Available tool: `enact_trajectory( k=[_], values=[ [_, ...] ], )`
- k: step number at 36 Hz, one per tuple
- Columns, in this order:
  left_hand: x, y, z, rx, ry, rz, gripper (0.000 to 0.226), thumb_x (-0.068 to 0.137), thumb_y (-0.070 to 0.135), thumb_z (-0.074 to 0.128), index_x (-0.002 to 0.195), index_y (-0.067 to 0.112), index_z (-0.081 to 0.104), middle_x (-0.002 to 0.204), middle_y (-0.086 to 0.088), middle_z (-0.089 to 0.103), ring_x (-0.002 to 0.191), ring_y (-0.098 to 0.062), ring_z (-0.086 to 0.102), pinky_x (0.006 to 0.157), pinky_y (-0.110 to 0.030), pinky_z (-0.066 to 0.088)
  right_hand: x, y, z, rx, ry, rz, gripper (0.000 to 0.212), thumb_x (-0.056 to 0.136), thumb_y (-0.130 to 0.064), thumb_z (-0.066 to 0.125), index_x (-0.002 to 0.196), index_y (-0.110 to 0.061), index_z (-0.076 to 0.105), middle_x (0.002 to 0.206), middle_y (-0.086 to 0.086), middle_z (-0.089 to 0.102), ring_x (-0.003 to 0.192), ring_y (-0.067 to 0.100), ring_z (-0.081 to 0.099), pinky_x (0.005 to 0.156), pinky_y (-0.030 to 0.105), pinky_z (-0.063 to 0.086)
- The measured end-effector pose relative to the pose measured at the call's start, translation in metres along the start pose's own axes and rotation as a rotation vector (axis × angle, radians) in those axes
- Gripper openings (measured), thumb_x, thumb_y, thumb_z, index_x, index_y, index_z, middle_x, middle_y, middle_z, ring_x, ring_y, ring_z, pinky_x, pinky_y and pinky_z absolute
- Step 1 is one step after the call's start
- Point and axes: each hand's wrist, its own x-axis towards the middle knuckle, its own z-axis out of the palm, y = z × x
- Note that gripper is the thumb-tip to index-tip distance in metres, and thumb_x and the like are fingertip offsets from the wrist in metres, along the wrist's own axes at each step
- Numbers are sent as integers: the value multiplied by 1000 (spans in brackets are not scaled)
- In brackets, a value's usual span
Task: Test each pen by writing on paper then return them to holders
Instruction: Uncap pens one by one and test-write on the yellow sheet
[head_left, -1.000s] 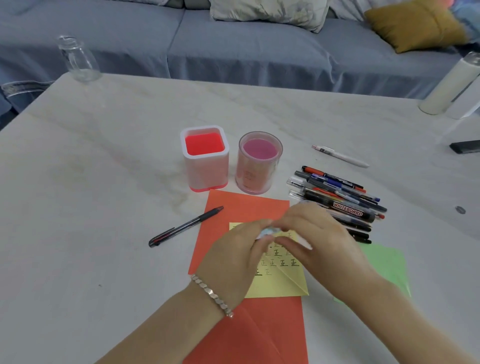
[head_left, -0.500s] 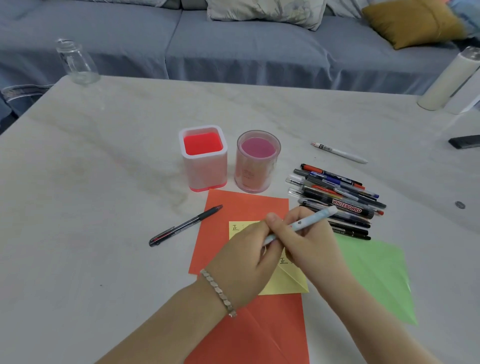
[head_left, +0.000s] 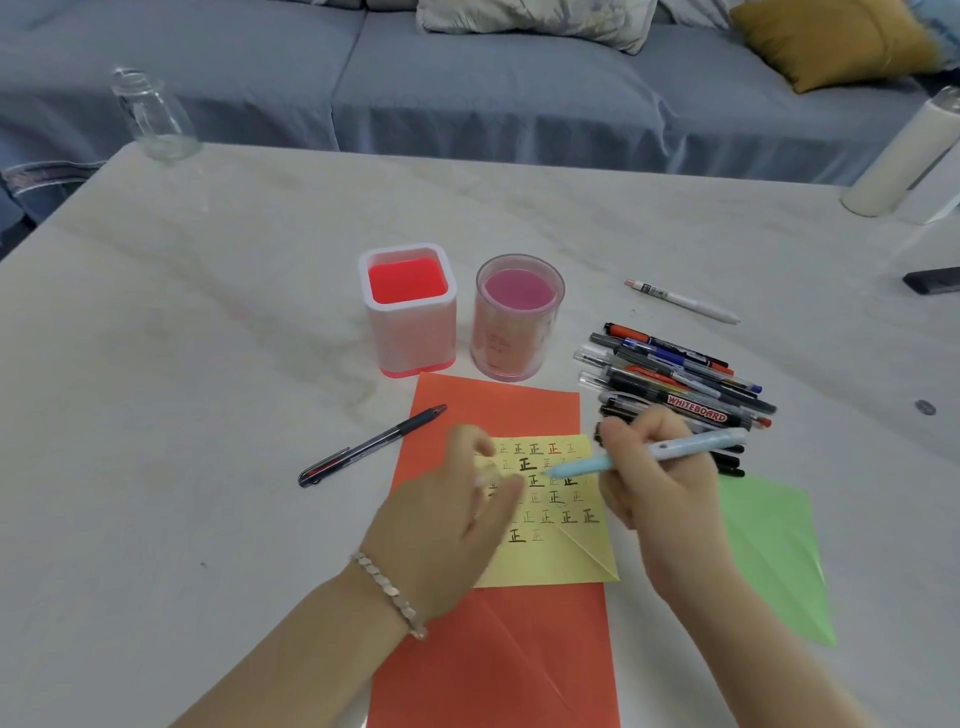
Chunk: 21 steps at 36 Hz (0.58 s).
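Pale marble worktop (head_left: 208, 364) stretches wide to the left past a black pen (head_left: 371, 447). A grey sofa (head_left: 467, 104) sits beyond its far edge, and a pen pile (head_left: 685, 384) crowds the right. The right grip (head_left: 660, 478) is wrapped round a light-blue pen (head_left: 675, 449) — tip low over the yellow note (head_left: 561, 551), which is rowed with inked characters and lies on an orange sheet (head_left: 498, 649). The left grip (head_left: 457, 509) is blurred at the note's left edge — whether it holds anything, I cannot tell.
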Motion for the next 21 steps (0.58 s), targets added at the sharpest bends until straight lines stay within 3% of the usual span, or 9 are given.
enact_trajectory(
  k=[2, 5, 9, 12, 15, 18, 21],
  values=[
    [3, -15, -3, 83, 45, -139, 7, 96, 31, 35, 98, 28, 30, 80, 7, 56, 70, -10, 56, 62, -27, 42, 1, 2, -6, 88, 23, 46, 31, 90, -4, 49, 63, -12, 35, 37, -6, 28, 32, 8, 23, 34, 16, 22],
    [6, -41, 0, 299, 53, -169, 11, 93, 15, 47, 103, 13, 51, 99, -1, 57, 95, -19, 56, 81, -30, 42, -1, 7, -11, 125, 33, 98, 27, 92, -8, 48, 68, -12, 35, 38, -4, 29, 33, 9, 25, 37, 17, 24],
    [5, -69, 11, 574, 117, -71, 26, 58, 0, 81, 75, 8, 62, 76, -8, 60, 64, -29, 59, 56, -36, 49, -5, 11, -11, 123, 46, 146, 27, 93, -10, 47, 69, -12, 36, 39, -4, 32, 35, 9, 27, 38, 17, 26],
    [3, -66, 17, 596, 199, -58, 32, 53, 0, 83, 80, 5, 67, 79, -12, 61, 65, -32, 60, 58, -39, 51, -7, 12, -13, 107, 62, 142, 26, 92, -10, 47, 68, -12, 37, 39, -4, 33, 36, 9, 29, 37, 17, 27],
    [0, -51, 26, 514, 267, 49, 30, 71, 7, 68, 100, 4, 61, 96, -14, 61, 86, -31, 58, 77, -41, 49, -8, 12, -16, 71, 81, 120, 23, 92, -10, 48, 70, -11, 43, 39, -3, 38, 35, 9, 34, 37, 16, 30],
    [-7, -35, 40, 407, 139, 214, 33, 83, 25, 44, 112, 10, 50, 114, -10, 58, 107, -25, 50, 93, -39, 37, -9, 15, -21, 34, 112, 101, 20, 92, -11, 48, 73, -9, 54, 42, -1, 48, 38, 12, 45, 41, 18, 38],
    [-12, -35, 54, 427, 1, 226, 44, 85, 40, 42, 121, 17, 50, 129, -4, 55, 124, -21, 45, 103, -41, 36, -8, 20, -25, 38, 96, 83, 21, 93, -12, 47, 77, -5, 58, 51, 5, 61, 47, 15, 60, 46, 19, 46]
  ],
)
